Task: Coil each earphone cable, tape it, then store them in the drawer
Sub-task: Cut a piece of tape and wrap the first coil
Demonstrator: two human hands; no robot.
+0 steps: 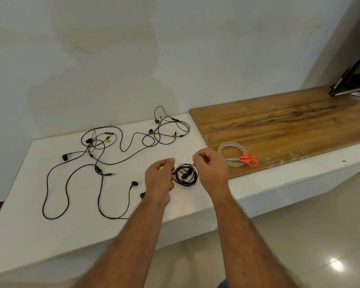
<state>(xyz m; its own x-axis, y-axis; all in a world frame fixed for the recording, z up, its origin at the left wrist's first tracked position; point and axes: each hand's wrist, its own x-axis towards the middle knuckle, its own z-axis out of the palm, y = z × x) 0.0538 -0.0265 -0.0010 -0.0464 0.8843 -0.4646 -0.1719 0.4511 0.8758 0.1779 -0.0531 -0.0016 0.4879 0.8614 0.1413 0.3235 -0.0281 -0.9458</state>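
On the white counter (75,221), first coiled earphone (186,175) sits between my hands.
Left hand (159,181) pinches the coil's edge, right hand (211,169) curled, maybe pinching tape (can't tell). Best keep loops tight while wrapping.

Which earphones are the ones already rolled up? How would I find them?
Look at the long white counter, near where the brown wooden board begins. Between the left hand and right hand lies a small round coil of black earphone cable; the other earphones sprawl loose.
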